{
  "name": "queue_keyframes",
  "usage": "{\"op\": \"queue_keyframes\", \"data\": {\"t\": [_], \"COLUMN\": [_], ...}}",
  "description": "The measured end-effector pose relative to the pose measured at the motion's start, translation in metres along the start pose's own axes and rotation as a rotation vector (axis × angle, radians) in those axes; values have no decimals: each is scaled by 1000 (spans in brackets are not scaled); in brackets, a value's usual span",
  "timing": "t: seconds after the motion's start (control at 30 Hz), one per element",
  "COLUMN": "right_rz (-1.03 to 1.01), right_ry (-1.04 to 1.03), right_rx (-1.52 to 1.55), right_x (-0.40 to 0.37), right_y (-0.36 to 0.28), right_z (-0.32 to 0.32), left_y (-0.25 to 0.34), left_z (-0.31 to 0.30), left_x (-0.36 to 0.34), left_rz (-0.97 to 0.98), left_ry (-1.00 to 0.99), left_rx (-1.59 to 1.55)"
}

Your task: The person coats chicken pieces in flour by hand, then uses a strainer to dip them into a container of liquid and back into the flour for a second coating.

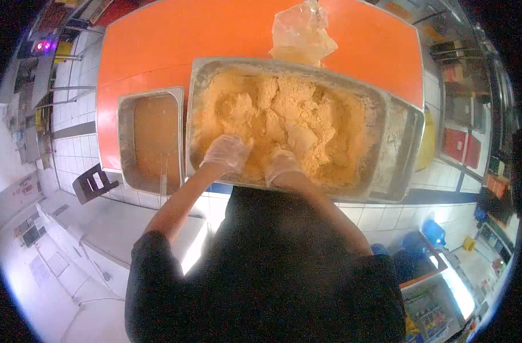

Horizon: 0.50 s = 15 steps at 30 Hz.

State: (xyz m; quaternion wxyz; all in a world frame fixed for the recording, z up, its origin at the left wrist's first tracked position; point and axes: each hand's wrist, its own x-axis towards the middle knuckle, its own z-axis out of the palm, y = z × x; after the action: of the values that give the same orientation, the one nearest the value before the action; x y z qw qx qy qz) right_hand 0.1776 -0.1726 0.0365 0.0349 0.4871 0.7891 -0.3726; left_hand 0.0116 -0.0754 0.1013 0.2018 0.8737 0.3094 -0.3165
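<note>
A large metal tub (381, 154) holds a heap of orange-tinted, flour-like powder (344, 114) with lumpy coated pieces (301, 137) in it. My left hand (226, 152), in a clear plastic glove, is low in the powder at the tub's near left. To its right, my right hand (282, 166), gloved the same way, reaches over the near rim and touches the powder beside a coated lump. The fingertips of both hands are sunk in the powder or blurred, so their grip does not show.
The tub stands on an orange table (158, 51). Left of it is a smaller metal pan (123, 143) with brownish liquid and a thin wire handle. A clear plastic bag (301, 34) lies behind the tub. A white chest-like unit (112, 228) stands at lower left.
</note>
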Motion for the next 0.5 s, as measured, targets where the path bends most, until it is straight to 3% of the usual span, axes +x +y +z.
{"op": "queue_keyframes", "data": {"t": [0.07,0.1,0.13,0.2,0.23,0.27,0.33,0.4,0.43,0.47,0.5], "right_rz": [-7,144,292,86,-82,-82,270,196,146,146,126], "right_ry": [76,208,346,-91,-253,-249,619,756,825,820,765], "right_rx": [145,222,291,-210,-407,-412,356,689,850,849,593], "right_x": [37,64,73,59,47,62,106,57,31,28,29], "right_y": [17,23,13,0,-15,-6,25,-10,-29,-20,-8], "right_z": [78,129,117,56,5,25,98,0,-52,-47,-40], "left_y": [-8,-12,-10,-8,-16,-25,-29,-16,-36,-72,-93], "left_z": [52,74,82,100,114,131,116,57,77,110,126], "left_x": [35,48,49,46,54,64,59,22,41,79,99], "left_rz": [29,58,53,145,147,75,3,-207,-212,-267,-320], "left_ry": [13,31,40,523,533,647,760,1017,1014,916,818], "left_rx": [-28,-49,-46,-1095,-1091,-1097,-1100,-1182,-1185,-1331,-1472]}}
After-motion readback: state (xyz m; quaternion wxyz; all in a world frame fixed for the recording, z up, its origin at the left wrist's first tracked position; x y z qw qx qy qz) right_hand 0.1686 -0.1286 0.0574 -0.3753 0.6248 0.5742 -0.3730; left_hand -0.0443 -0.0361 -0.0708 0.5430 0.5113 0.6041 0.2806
